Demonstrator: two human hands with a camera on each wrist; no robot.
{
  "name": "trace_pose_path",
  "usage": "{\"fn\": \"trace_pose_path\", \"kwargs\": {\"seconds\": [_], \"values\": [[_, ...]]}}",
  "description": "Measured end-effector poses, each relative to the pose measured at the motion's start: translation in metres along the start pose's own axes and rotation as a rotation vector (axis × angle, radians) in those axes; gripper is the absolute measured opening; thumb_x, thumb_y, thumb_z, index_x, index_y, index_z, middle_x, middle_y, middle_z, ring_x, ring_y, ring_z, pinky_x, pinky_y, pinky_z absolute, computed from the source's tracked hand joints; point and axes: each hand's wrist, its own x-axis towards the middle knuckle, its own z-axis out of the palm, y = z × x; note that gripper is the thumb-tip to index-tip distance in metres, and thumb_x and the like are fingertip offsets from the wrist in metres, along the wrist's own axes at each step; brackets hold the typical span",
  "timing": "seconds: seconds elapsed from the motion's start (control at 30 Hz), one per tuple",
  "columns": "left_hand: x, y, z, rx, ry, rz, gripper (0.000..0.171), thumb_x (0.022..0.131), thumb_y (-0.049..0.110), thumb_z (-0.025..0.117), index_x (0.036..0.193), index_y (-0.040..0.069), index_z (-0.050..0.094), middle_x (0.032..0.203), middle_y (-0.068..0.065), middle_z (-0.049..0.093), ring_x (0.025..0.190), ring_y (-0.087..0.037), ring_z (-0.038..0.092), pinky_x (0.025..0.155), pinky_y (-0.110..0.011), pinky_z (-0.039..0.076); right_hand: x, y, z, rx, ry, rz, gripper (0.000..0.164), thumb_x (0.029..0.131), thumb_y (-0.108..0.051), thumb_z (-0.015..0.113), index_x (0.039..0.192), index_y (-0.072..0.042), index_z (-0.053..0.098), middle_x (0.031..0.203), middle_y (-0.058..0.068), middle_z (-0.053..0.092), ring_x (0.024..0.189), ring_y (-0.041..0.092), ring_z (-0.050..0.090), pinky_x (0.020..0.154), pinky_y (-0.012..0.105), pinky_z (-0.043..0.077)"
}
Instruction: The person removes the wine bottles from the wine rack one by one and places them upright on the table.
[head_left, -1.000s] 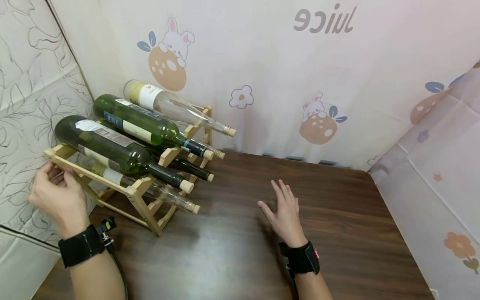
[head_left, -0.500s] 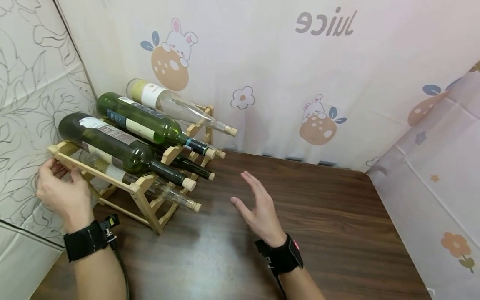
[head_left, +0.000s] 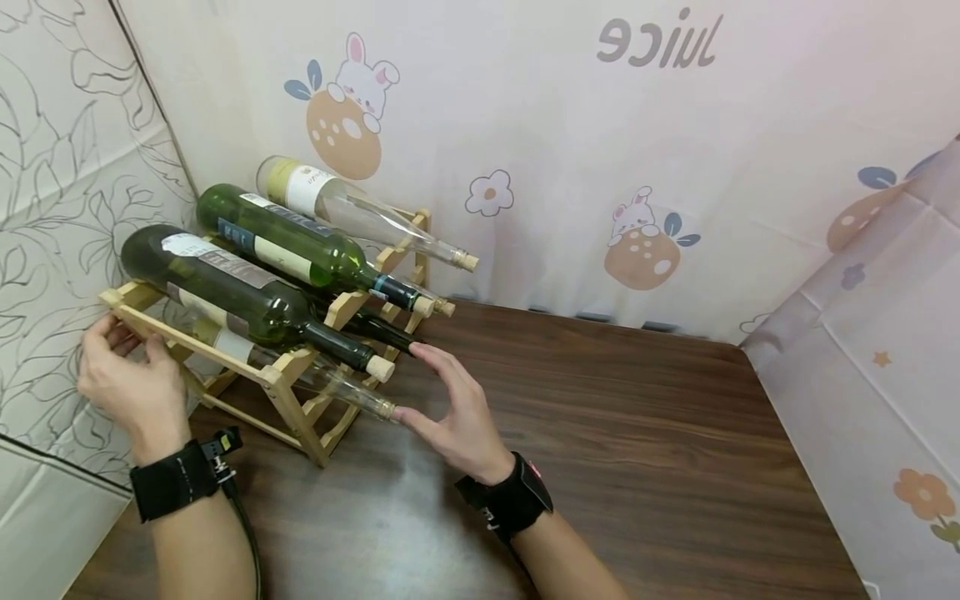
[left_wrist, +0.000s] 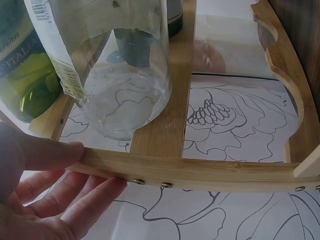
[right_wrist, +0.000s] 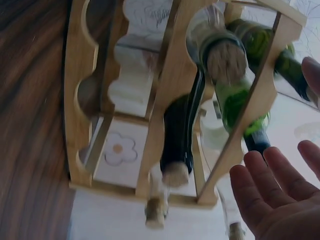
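Observation:
A wooden wine rack point(head_left: 288, 421) holds several corked bottles lying on two levels, necks pointing right. On top lie a dark green bottle point(head_left: 262, 312), a green bottle point(head_left: 337, 260) and a clear bottle point(head_left: 352, 214). Below them show a lower clear bottle point(head_left: 348, 390) and a lower dark bottle point(head_left: 378, 329). My left hand point(head_left: 135, 387) grips the rack's end bar point(left_wrist: 220, 172), thumb above and fingers beneath. My right hand point(head_left: 465, 417) is spread before the lower corks, thumb at the clear one, fingertips overlapping the dark one. In the right wrist view its fingers point(right_wrist: 280, 175) look nearly straight.
The rack stands on a dark wood table point(head_left: 637, 433), at its left back corner. A printed curtain point(head_left: 555, 125) hangs behind, with more patterned cloth at left and right. Each wrist wears a black strap point(head_left: 172, 482) with a camera and cable.
My right hand has moved left across the table, from well away to the lower bottle necks. The left hand keeps its hold on the rack; the bottles lie as before.

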Motion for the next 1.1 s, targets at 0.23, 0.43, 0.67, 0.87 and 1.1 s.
{"fn": "trace_pose_path", "kwargs": {"seconds": [0.23, 0.43, 0.67, 0.87, 1.1], "values": [[0.001, -0.003, 0.001, 0.005, 0.008, -0.021, 0.039, 0.097, 0.006, 0.062, 0.132, 0.020, 0.069, 0.128, 0.003, 0.072, 0.092, 0.016, 0.053, 0.095, -0.011, 0.052, 0.017, -0.005, 0.018, 0.060, 0.051, 0.003, 0.074, 0.087, -0.010, 0.085, 0.152, -0.007, 0.050, 0.153, 0.015, 0.056, 0.140, 0.029, 0.056, 0.117, 0.040, 0.049], [0.000, -0.003, 0.000, -0.005, 0.013, -0.012, 0.038, 0.096, 0.007, 0.063, 0.131, 0.021, 0.069, 0.127, 0.004, 0.072, 0.091, 0.018, 0.052, 0.094, -0.010, 0.052, 0.028, -0.010, 0.032, 0.080, 0.081, -0.048, 0.072, 0.086, -0.008, 0.086, 0.149, -0.005, 0.052, 0.146, 0.016, 0.061, 0.133, 0.033, 0.061, 0.114, 0.038, 0.052], [0.000, -0.003, 0.000, -0.010, 0.013, 0.006, 0.038, 0.096, 0.007, 0.063, 0.130, 0.021, 0.069, 0.127, 0.008, 0.071, 0.092, 0.020, 0.051, 0.095, -0.009, 0.049, 0.034, -0.019, 0.048, 0.108, 0.135, -0.106, 0.062, 0.089, -0.004, 0.082, 0.145, -0.003, 0.056, 0.142, 0.017, 0.064, 0.134, 0.030, 0.062, 0.114, 0.039, 0.052], [0.000, -0.004, 0.000, -0.020, 0.016, 0.018, 0.038, 0.096, 0.006, 0.062, 0.129, 0.022, 0.069, 0.123, 0.013, 0.069, 0.091, 0.020, 0.050, 0.095, -0.009, 0.047, 0.037, -0.028, 0.058, 0.110, 0.203, -0.123, 0.056, 0.088, -0.006, 0.083, 0.139, -0.004, 0.062, 0.137, 0.016, 0.068, 0.131, 0.027, 0.065, 0.113, 0.034, 0.053], [0.000, -0.004, 0.000, -0.022, 0.013, 0.010, 0.038, 0.096, 0.006, 0.062, 0.129, 0.023, 0.069, 0.124, 0.012, 0.069, 0.092, 0.020, 0.051, 0.094, -0.009, 0.048, 0.039, -0.032, 0.066, 0.102, 0.291, -0.077, 0.047, 0.089, -0.009, 0.083, 0.133, -0.006, 0.067, 0.129, 0.014, 0.072, 0.088, 0.014, 0.067, 0.069, 0.017, 0.046]]}}
